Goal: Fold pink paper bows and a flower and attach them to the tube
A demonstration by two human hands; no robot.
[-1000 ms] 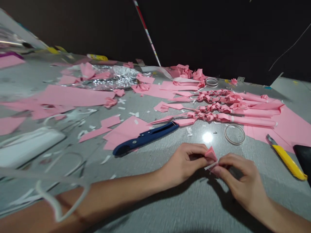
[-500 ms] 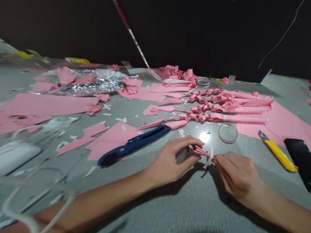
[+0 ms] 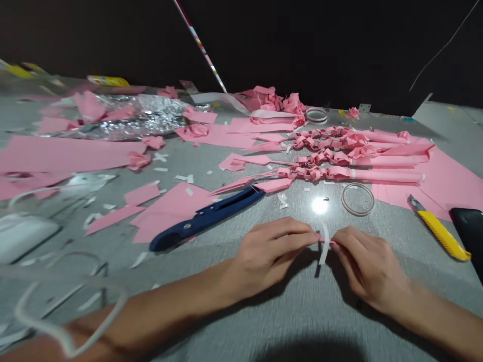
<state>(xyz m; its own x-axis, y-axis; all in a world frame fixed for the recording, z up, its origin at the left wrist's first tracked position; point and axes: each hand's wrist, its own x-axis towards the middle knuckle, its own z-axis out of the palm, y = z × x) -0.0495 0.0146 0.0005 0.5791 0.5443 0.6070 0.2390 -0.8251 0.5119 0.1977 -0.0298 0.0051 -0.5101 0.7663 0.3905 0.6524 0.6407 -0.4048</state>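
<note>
Left hand (image 3: 277,249): left end of a pink paper piece (image 3: 332,243) pinched between closed fingertips. Right hand (image 3: 372,261): right end pinched likewise. Pink paper piece: held between both hands at the near side of the table (image 3: 302,317), largely hidden by the fingers. White strip (image 3: 325,247): set crosswise over it, ends projecting near and far. Ring (image 3: 343,206): laid flat beyond the right hand. Yellow cutter (image 3: 443,235): placed farther right. Blue tool (image 3: 207,219): laid aslant, left of the ring.
</note>
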